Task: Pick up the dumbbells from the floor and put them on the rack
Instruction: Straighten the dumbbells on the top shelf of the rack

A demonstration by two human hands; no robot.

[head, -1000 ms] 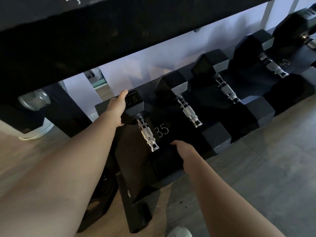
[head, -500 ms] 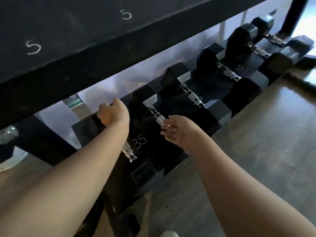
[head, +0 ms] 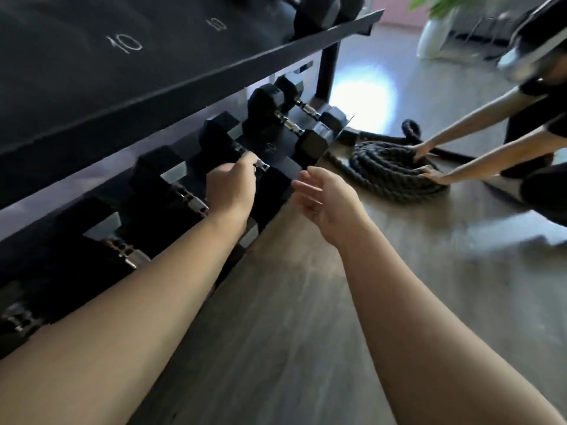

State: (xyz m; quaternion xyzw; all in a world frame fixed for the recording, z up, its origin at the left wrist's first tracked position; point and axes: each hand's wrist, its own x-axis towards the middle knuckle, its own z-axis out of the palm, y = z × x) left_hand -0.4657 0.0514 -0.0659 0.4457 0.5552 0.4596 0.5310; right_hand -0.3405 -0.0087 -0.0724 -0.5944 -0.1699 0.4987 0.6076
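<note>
Several black hex dumbbells with chrome handles lie in a row on the lower shelf [head: 287, 162] of the black rack. My left hand [head: 231, 187] reaches over one of them in the middle of the row, the dumbbell [head: 216, 133], with fingers curled over its handle; the handle's end shows just past my fingertips. My right hand [head: 322, 196] hovers beside it in front of the shelf edge, fingers spread and holding nothing. Two more dumbbells [head: 314, 141] sit at the shelf's right end. The view is motion-blurred.
The rack's upper shelf [head: 184, 65], marked 10, overhangs the lower row, with another dumbbell [head: 319, 10] on it. Another person [head: 540, 118] crouches at the right with both hands on a coiled black rope [head: 389, 168]. A white plant pot [head: 435, 38] stands behind. Wooden floor [head: 291, 332] below.
The view has swung right along the rack. My left hand moved off the 35 dumbbell's head to a handle further right. My right hand lifted away and turned open.
</note>
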